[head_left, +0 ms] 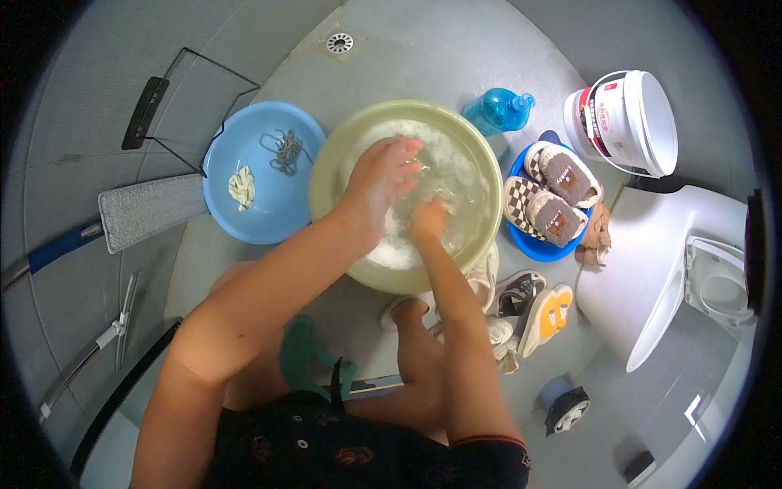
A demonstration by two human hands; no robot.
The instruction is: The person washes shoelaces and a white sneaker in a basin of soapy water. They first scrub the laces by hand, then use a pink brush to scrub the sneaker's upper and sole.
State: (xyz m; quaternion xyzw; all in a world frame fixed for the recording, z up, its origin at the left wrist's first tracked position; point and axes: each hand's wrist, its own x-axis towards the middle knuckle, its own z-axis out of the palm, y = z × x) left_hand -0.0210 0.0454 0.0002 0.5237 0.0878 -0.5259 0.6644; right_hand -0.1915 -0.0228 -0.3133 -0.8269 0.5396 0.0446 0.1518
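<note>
On the floor (423,57), a round green basin (332,175), no long axis, holds sudsy water (464,208). Smaller blue basin (273,220) just beside it, on the left. Left hand (380,189) hangs over the water, fingers extended, slightly apart, nothing visible in them; basin lies below. Right hand (429,220) is nearer the water, fingers dipped in right of the left hand; can't tell their spread or grip.
</note>
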